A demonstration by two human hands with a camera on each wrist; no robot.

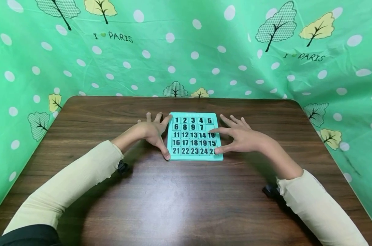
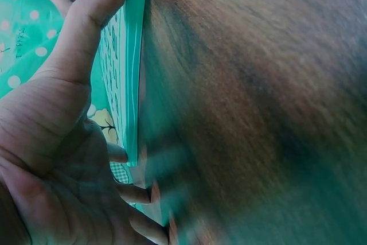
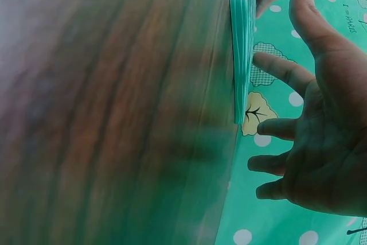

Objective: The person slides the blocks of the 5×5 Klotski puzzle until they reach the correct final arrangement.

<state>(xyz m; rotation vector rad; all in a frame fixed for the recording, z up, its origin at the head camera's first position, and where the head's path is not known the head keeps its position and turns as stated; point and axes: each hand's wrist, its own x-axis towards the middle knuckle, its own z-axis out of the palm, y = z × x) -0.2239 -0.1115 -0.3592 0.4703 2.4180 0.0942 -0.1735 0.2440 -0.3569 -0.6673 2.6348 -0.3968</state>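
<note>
A turquoise number slide puzzle [image 1: 192, 136] lies flat on the table, its tiles bearing black numbers in rows. The second row has a gap at its right end, beside the 7. My left hand [image 1: 153, 131] spans the puzzle's left side, thumb at the near corner and index finger at the far corner, the other fingers spread beyond. From the right reaches my right hand [image 1: 242, 136], its index fingertip at the top of the 10 tile, just below the gap. Its thumb tip overlaps the bottom-right tile, partly hiding the number. The remaining right fingers stretch out beside the frame.
The dark wooden table [image 1: 173, 205] extends around the puzzle. Behind it and at both sides hangs a green curtain [image 1: 180, 48] with white dots and printed trees. Pale sleeves cover both forearms, with a black device under each wrist.
</note>
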